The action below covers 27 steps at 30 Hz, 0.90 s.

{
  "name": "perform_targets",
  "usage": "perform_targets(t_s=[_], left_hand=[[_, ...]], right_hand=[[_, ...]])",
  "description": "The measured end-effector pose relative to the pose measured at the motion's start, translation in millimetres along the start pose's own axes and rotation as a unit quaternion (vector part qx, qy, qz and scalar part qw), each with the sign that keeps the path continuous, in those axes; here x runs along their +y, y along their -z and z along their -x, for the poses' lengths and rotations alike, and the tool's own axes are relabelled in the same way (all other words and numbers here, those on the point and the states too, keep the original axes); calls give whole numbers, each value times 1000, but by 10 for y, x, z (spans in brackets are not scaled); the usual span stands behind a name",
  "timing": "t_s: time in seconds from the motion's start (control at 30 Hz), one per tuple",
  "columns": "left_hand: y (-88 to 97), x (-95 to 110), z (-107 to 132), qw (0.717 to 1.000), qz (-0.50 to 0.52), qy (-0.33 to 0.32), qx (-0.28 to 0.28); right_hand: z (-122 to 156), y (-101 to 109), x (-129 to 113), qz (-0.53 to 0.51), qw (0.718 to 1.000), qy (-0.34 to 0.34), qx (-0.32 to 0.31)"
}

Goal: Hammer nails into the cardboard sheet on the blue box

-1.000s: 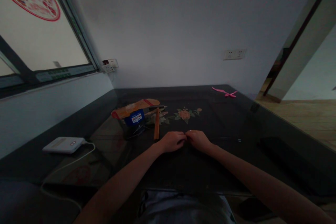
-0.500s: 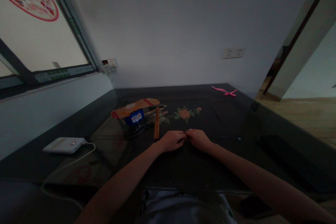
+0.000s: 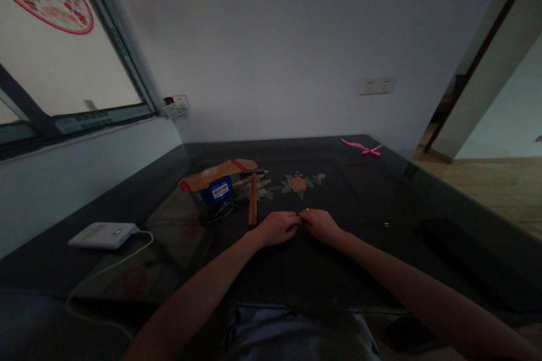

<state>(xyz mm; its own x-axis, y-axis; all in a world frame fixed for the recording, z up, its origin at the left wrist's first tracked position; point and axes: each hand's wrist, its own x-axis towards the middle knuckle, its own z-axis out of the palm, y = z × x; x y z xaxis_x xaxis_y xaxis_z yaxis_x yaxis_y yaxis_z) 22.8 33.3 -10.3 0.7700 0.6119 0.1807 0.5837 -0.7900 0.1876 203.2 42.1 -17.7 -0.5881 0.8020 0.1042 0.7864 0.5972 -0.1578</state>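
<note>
My left hand (image 3: 278, 227) rests on the dark tabletop with its fingers curled closed. Meeting it at the fingertips is my right hand (image 3: 320, 223), also closed, with a small bright glint at its knuckles. Whatever the fingers may hold is hidden. Just left of my left hand lies a hammer (image 3: 253, 203), its wooden handle toward me and dark head away. Beside that is a blue container (image 3: 218, 189) with a white label, under a long orange-brown flat piece (image 3: 228, 167) with red ends.
The glossy dark table (image 3: 339, 276) has a flower pattern (image 3: 297, 183) beyond my hands. A white power bank (image 3: 104, 235) with a cable (image 3: 122, 262) lies at left. A pink ribbon (image 3: 368, 150) is at the far right, and a long black object (image 3: 470, 256) sits at near right.
</note>
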Motion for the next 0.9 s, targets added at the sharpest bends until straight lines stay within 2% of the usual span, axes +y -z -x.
perform_targets(t_s=[0.9], left_hand=[[-26,-17,5,1000,4,4,0]], right_hand=[[-5,-8,7,1,1000,3,-3]])
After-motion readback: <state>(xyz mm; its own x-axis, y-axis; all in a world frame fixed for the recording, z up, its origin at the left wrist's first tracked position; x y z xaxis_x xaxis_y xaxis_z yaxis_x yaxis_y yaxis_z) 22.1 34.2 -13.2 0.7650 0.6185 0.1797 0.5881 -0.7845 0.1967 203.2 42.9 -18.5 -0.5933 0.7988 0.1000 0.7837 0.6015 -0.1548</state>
